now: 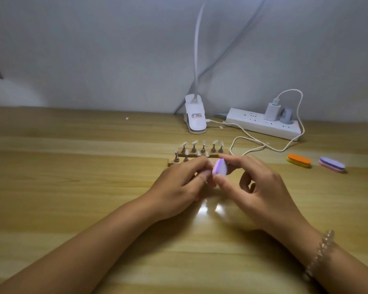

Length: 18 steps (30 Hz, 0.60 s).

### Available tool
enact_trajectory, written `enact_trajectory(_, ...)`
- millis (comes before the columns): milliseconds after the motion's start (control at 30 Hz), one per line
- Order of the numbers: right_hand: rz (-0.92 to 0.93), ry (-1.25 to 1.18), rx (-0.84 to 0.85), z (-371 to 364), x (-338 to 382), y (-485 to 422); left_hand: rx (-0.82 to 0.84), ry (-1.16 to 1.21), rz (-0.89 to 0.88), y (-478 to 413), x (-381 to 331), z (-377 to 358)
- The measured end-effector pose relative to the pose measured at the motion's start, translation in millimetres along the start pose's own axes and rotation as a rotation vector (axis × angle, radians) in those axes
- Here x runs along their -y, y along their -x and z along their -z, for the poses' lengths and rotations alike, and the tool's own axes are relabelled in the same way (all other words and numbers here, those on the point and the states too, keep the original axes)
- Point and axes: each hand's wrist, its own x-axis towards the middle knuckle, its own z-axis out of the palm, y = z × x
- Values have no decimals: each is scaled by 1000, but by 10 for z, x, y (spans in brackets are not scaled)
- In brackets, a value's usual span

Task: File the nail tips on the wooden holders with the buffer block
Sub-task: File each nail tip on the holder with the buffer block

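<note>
Two wooden holders lie side by side on the table, the far holder (202,154) and the near holder (172,161), each carrying several metal stands topped with clear nail tips (194,143). My right hand (253,183) pinches a pink and purple buffer block (220,170) between thumb and forefinger, just in front of the near holder. My left hand (179,185) has its fingers curled at the right part of the near holder, right against the buffer; what it holds is hidden by the fingers.
An orange and yellow buffer (299,160) and a purple and pink buffer (332,164) lie at the right. A white clip lamp base (196,119), a power strip (261,124) with a charger and a looping white cable (249,141) sit behind the holders.
</note>
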Motion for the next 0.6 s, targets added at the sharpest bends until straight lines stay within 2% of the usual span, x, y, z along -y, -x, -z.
enact_trajectory(67, -42, -4, -15, 13, -21, -8, 7, 20, 1, 3, 5, -6)
enact_trajectory(167, 71, 66, 25, 0, 36, 40, 4, 9, 0, 1, 6, -4)
enact_trajectory(300, -22, 26, -37, 17, -7, -2, 5, 11, -10, -13, 21, -13)
enact_trajectory(400, 107, 102, 16, -12, 72, 42, -6, -12, -8, -15, 26, -14)
enact_trajectory(533, -22, 60, -86, 22, -5, -12, -20, 26, -8, -28, 21, -17)
enact_trajectory(600, 28, 119, -52, 16, 24, 8, -20, 22, -28, -19, 8, -13)
